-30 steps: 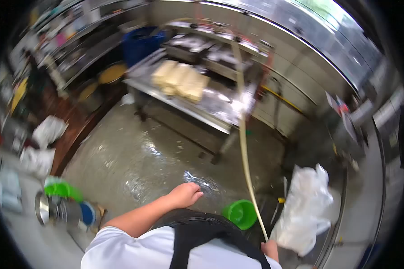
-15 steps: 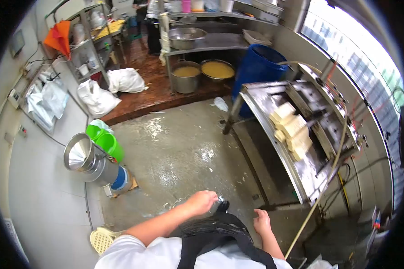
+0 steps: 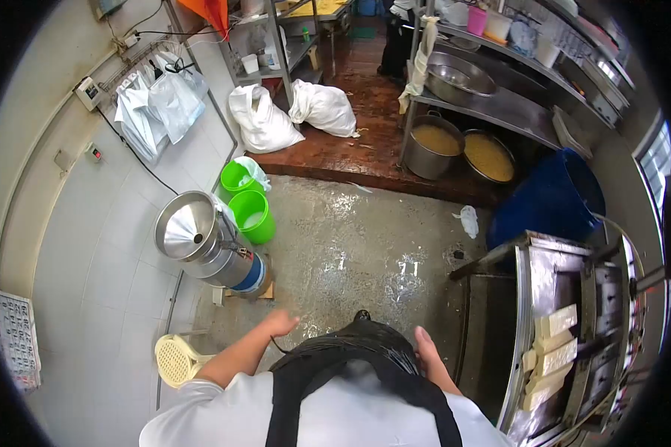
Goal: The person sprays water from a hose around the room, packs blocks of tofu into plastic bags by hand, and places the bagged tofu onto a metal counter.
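Note:
My left hand [image 3: 281, 323] is held out over the wet floor, left of the black apron [image 3: 350, 344], its fingers loosely curled and their grip too small to make out. My right hand [image 3: 426, 349] hangs beside the apron's right side, partly hidden by it, with a finger or thumb pointing forward. Nearest to my left hand stands a steel machine with a funnel top [image 3: 188, 227] and a blue band. On the metal table [image 3: 520, 328] at the right lie several pale yellow blocks [image 3: 558, 357].
Two green buckets [image 3: 252, 216] and a cream stool [image 3: 175, 360] stand at the left. White sacks [image 3: 261, 123] lie on a raised brown floor [image 3: 350, 160]. Steel shelves [image 3: 507, 112], two pots of yellow content [image 3: 434, 141] and a blue barrel [image 3: 548, 197] are ahead. Another person [image 3: 397, 45] stands far back.
The view has swung left, so the table with the blocks now sits at the far right. My right hand, earlier on the pale hose, has come away from it. My left hand stays raised.

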A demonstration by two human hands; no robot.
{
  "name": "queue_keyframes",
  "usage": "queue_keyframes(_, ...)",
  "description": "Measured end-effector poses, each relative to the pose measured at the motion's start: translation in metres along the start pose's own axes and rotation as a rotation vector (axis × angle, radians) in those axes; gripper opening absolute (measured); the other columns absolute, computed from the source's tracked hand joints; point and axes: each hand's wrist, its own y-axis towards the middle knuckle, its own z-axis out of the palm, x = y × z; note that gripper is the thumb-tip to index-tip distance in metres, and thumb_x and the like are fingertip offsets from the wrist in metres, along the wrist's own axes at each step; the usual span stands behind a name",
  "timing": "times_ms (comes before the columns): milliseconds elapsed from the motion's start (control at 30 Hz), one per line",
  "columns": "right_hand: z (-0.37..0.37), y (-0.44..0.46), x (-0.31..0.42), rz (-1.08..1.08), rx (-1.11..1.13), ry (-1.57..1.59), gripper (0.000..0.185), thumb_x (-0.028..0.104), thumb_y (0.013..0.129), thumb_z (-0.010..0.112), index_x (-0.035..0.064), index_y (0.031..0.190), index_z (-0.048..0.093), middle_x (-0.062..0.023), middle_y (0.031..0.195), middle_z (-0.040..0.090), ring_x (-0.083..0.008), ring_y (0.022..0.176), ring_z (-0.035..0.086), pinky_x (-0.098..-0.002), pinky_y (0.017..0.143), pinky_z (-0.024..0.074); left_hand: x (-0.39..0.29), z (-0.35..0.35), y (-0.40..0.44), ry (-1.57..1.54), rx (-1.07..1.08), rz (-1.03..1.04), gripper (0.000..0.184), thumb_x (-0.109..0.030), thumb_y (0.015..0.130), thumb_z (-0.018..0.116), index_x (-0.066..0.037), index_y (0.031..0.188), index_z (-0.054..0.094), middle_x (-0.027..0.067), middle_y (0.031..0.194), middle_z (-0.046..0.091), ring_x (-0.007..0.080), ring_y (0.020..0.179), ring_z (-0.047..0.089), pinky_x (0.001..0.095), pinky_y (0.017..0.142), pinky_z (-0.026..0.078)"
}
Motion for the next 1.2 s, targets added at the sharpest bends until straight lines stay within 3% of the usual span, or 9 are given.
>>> queue_keyframes(100,0.04,0.052,0.053,-0.026,0.448,-0.301,0.063,0.045,0.102,0.064,0.0071,0.151,0.053,-0.0118,0.139,0.065,-0.0223,0.119,0.063,-0.0391,0.103,0.0493,0.045,0.054,-0.001,-0.545,0.121,-0.272,0.081,-0.069,0.099,0.053,0.003,0.135,0.062,0.0214,0.128,0.07,0.0344,0.118,0.068,0.0496,0.104,0.051)
queue_keyframes(233,0.093,0.021,0.165,0.494,0.883,-0.444,0.054,0.043,0.1,0.064,0.0038,0.137,0.063,-0.017,0.129,0.07,-0.0288,0.113,0.067,-0.0423,0.096,0.0527,0.013,0.014,-0.031,-1.554,0.203,-0.227,0.075,-0.062,0.102,0.054,0.004,0.136,0.061,0.021,0.123,0.072,0.0344,0.114,0.069,0.0499,0.104,0.052)
queue_keyframes(400,0.132,0.092,0.213,0.359,0.786,-0.679,0.052,0.043,0.1,0.065,0.0027,0.133,0.065,-0.0183,0.126,0.071,-0.0308,0.112,0.068,-0.043,0.095,0.053,0.039,-0.035,0.042,-1.406,0.109,-0.466,0.064,-0.053,0.104,0.056,0.004,0.133,0.064,0.0238,0.123,0.072,0.0334,0.114,0.07,0.0474,0.102,0.053)
queue_keyframes(467,0.154,0.122,0.221,0.246,0.671,-0.774,0.051,0.043,0.099,0.065,0.0022,0.131,0.065,-0.0188,0.125,0.071,-0.0317,0.112,0.068,-0.0432,0.094,0.0531,0.04,-0.089,0.08,-0.568,-0.077,-0.432,0.069,-0.055,0.1,0.059,0.006,0.131,0.064,0.0266,0.122,0.071,0.0383,0.116,0.069,0.0465,0.101,0.053)
queue_keyframes(533,0.173,0.158,0.224,0.153,0.556,-0.889,0.051,0.042,0.099,0.065,0.0018,0.129,0.066,-0.0193,0.124,0.071,-0.0325,0.111,0.068,-0.0435,0.094,0.0532,0.072,-0.113,0.148,-0.494,-0.427,-0.283,0.07,-0.057,0.094,0.063,0.005,0.126,0.064,0.0293,0.119,0.07,0.0434,0.113,0.068,0.0489,0.098,0.053)
queue_keyframes(733,0.198,0.243,0.234,0.038,0.343,-1.382,0.049,0.042,0.098,0.066,0.0004,0.124,0.068,-0.0209,0.12,0.072,-0.035,0.109,0.069,-0.0443,0.092,0.0536,0.115,-0.44,0.22,-0.473,-1.085,-0.211,0.045,-0.028,0.098,0.064,0.003,0.13,0.062,0.0302,0.123,0.066,0.0464,0.113,0.063,0.0523,0.1,0.05)
queue_keyframes(1000,0.28,0.289,0.363,-0.185,0.023,-1.162,0.043,0.039,0.095,0.067,-0.0036,0.104,0.069,-0.0253,0.103,0.072,-0.0447,0.102,0.068,-0.0463,0.087,0.0537,0.413,-0.773,0.256,0.365,-1.522,-0.459,0.016,-0.01,0.09,0.058,-0.001,0.103,0.063,0.0209,0.1,0.065,0.0395,0.1,0.062,0.0521,0.091,0.049)
queue_keyframes(1067,0.302,0.31,0.379,-0.359,0.051,-1.094,0.035,0.032,0.099,0.067,-0.002,0.104,0.068,-0.0099,0.076,0.068,-0.0198,0.066,0.066,-0.0368,0.062,0.0536,0.456,-0.798,0.24,0.703,-1.303,-0.754,0.028,-0.015,0.096,0.055,-0.003,0.121,0.062,0.0154,0.114,0.067,0.0332,0.114,0.061,0.0452,0.102,0.047)
queue_keyframes(1200,0.408,0.253,0.474,-0.278,0.084,-1.161,0.046,0.041,0.097,0.066,0.0019,0.121,0.069,-0.0217,0.107,0.074,-0.0358,0.102,0.072,-0.043,0.091,0.0558,0.682,-0.803,0.243,0.989,-1.326,-0.475,0.045,-0.016,0.108,0.04,-0.001,0.15,0.049,0.0175,0.151,0.053,0.0316,0.142,0.047,0.0402,0.12,0.037)
